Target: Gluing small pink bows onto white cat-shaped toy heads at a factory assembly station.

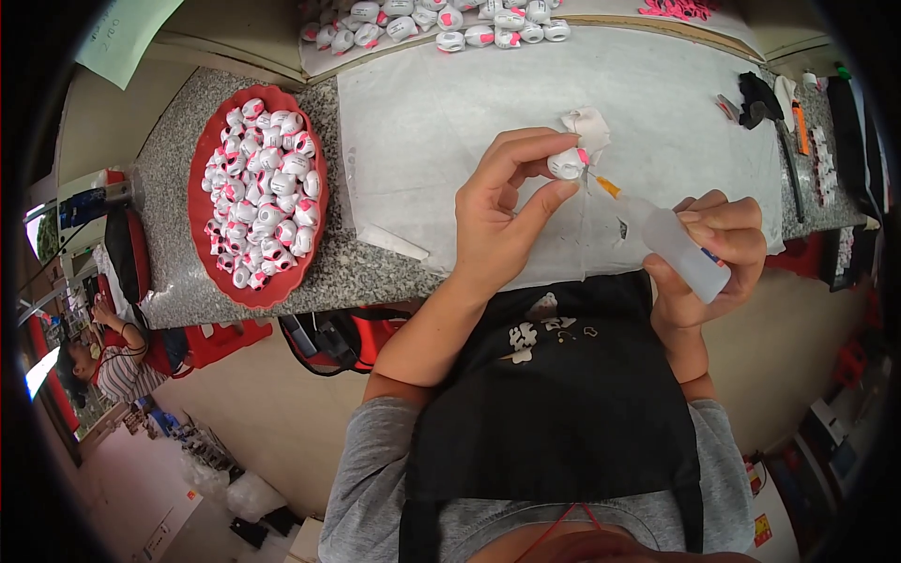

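Observation:
My left hand [499, 208] pinches a small white figure head with a pink detail [565, 166] between thumb and fingertips. In my right hand [727, 235] is a translucent squeeze bottle [683, 251], tilted with its orange needle tip [608, 187] toward the head. The thin needle's end is at or very near the head; whether it touches, I cannot tell. Just beyond my left fingertips sits a crumpled white tissue or cloth [587, 124]. Both hands are above a white sheet [422, 141] laid over the worktop.
On the left, a red scalloped tray [321, 202] holds many similar white heads on the granite worktop [352, 281]. More heads [404, 26] line the back shelf, with small pink parts [678, 9]. Black cloth [758, 98] and an orange-handled tool [800, 127] lie right. Another person [122, 371] sits far left.

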The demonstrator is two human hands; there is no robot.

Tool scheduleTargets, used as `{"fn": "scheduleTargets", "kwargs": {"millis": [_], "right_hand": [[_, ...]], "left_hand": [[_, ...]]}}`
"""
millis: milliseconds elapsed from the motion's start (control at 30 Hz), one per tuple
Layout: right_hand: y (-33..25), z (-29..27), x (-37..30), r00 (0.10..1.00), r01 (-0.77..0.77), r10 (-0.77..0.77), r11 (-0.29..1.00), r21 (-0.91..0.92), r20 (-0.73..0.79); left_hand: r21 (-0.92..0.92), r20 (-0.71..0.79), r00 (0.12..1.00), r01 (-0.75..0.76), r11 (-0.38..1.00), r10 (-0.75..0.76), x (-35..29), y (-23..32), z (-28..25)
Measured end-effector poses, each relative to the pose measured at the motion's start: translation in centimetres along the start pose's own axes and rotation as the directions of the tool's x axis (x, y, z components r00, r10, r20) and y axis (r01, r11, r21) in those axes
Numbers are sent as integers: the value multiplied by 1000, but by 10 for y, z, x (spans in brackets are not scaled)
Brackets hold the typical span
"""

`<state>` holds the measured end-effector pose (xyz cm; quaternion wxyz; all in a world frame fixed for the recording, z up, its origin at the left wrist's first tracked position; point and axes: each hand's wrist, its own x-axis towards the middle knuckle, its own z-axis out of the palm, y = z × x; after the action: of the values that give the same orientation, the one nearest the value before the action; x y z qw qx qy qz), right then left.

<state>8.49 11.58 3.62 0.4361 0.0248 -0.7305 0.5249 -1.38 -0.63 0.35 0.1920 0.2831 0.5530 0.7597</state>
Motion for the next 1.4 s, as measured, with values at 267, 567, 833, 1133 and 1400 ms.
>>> {"fn": "scheduleTargets", "kwargs": {"millis": [267, 567, 833, 1133, 1400], "right_hand": [[26, -30, 28, 968, -245, 251, 959, 142, -24], [134, -55, 114, 914, -38, 295, 744, -668, 277], [131, -56, 102, 951, 169, 110, 598, -783, 289], [42, -18, 35, 830, -532, 542, 840, -103, 131], [39, 7, 11, 591, -805, 704, 542, 240, 393]], "left_hand": [[-282, -128, 986, 68, 957, -108, 1, 5, -3], [-257, -134, 985, 69, 964, -106, 3, 2, 1], [-259, -137, 983, 87, 962, -126, 4, 5, 2], [-277, -74, 986, 122, 953, -148, 3, 3, 1], [-28, 158, 987, -2, 1000, 6, 2, 0, 4]]}}
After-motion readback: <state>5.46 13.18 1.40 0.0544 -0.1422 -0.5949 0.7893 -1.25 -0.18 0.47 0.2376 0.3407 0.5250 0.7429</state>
